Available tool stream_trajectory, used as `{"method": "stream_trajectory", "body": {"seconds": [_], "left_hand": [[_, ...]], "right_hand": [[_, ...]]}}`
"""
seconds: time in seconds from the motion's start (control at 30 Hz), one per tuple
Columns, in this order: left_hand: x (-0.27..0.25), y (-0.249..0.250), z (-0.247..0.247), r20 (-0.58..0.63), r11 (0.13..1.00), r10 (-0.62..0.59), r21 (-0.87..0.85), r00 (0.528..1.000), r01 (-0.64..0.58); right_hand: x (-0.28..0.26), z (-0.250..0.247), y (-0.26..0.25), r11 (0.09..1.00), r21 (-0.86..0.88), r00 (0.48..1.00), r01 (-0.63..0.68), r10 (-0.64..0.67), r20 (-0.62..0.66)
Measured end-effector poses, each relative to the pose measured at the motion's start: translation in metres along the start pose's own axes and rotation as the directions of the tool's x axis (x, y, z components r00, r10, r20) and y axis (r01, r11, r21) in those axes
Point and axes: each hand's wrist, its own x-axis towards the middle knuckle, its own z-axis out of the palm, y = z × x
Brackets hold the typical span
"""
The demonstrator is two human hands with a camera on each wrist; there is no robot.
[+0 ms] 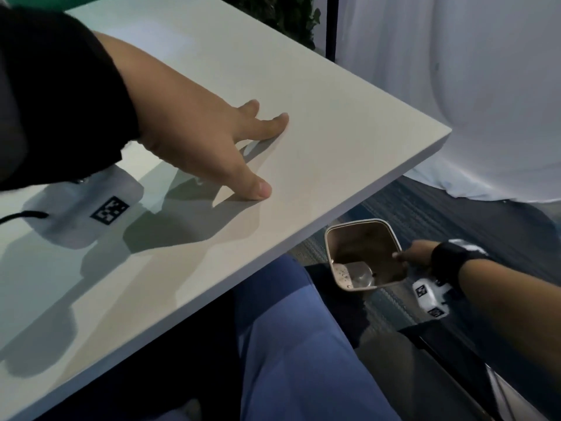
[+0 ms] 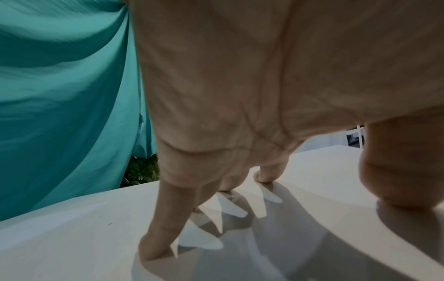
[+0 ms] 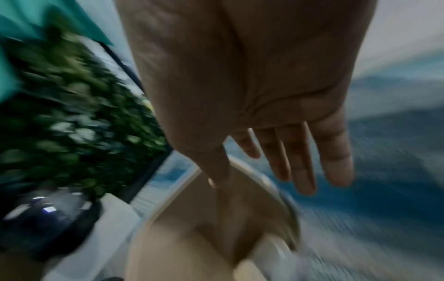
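Observation:
My left hand is on the white table, fingers spread and straight, with the fingertips and thumb pressing on the surface and nothing held. Below the table's edge a small beige bin stands on the floor, with a pale crumpled item at its bottom. My right hand hangs at the bin's right rim. In the blurred right wrist view its fingers are straight and the thumb points over the bin's inside wall; it holds nothing.
My knees in blue trousers sit under the table edge. A white drape hangs beyond the table corner, a teal cloth to the left, leafy greenery behind. Blue-grey carpet surrounds the bin; a dark frame runs at lower right.

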Motion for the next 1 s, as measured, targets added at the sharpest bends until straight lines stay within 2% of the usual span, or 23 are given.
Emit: {"method": "stream_trajectory", "body": {"seconds": [0.07, 0.13, 0.2, 0.27, 0.33, 0.47, 0.53, 0.6, 0.7, 0.83, 0.9, 1.0], "left_hand": [[0.000, 0.000, -0.001, -0.008, 1.000, 0.015, 0.000, 1.000, -0.015], [0.000, -0.001, -0.002, -0.015, 0.999, 0.036, 0.005, 0.999, -0.036], [-0.003, -0.002, -0.002, -0.039, 0.998, 0.058, 0.000, 0.998, -0.058], [-0.006, -0.002, 0.000, -0.077, 0.996, 0.087, -0.016, 0.993, -0.089], [-0.011, -0.005, 0.001, -0.132, 0.991, 0.119, -0.038, 0.984, -0.125], [-0.027, -0.030, 0.006, -0.280, 0.968, 0.144, -0.157, 0.949, -0.194], [-0.036, -0.053, 0.012, -0.355, 0.957, 0.074, -0.237, 0.932, -0.166], [-0.047, -0.082, 0.019, -0.420, 0.950, -0.056, -0.301, 0.906, -0.081], [-0.069, -0.134, 0.034, -0.472, 0.915, -0.253, -0.401, 0.845, 0.050], [-0.097, -0.205, 0.065, -0.417, 0.788, -0.482, -0.590, 0.770, 0.174], [-0.107, -0.229, 0.082, -0.375, 0.749, -0.553, -0.615, 0.744, 0.247], [-0.113, -0.256, 0.104, -0.333, 0.763, -0.592, -0.526, 0.734, 0.376]], "right_hand": [[-0.023, -0.032, -0.010, 0.991, 0.099, 0.995, 0.089, -0.085, -0.042], [-0.063, -0.069, -0.028, 0.963, 0.240, 0.989, 0.126, -0.105, -0.102], [-0.112, -0.108, -0.054, 0.946, 0.244, 0.970, 0.213, -0.174, -0.169], [-0.162, -0.144, -0.081, 0.948, 0.096, 0.933, 0.304, -0.276, -0.231], [-0.213, -0.175, -0.108, 0.932, -0.128, 0.891, 0.340, -0.362, -0.275], [-0.308, -0.198, -0.169, 0.817, -0.468, 0.852, 0.336, -0.476, -0.218], [-0.343, -0.194, -0.205, 0.744, -0.572, 0.828, 0.346, -0.529, -0.188], [-0.367, -0.181, -0.243, 0.659, -0.652, 0.788, 0.375, -0.597, -0.151], [-0.387, -0.148, -0.302, 0.505, -0.743, 0.693, 0.440, -0.716, -0.076], [-0.386, -0.089, -0.378, 0.313, -0.789, 0.527, 0.528, -0.850, 0.016], [-0.374, -0.062, -0.413, 0.271, -0.766, 0.478, 0.583, -0.877, 0.054], [-0.356, -0.030, -0.456, 0.205, -0.786, 0.425, 0.583, -0.902, 0.080]]}}
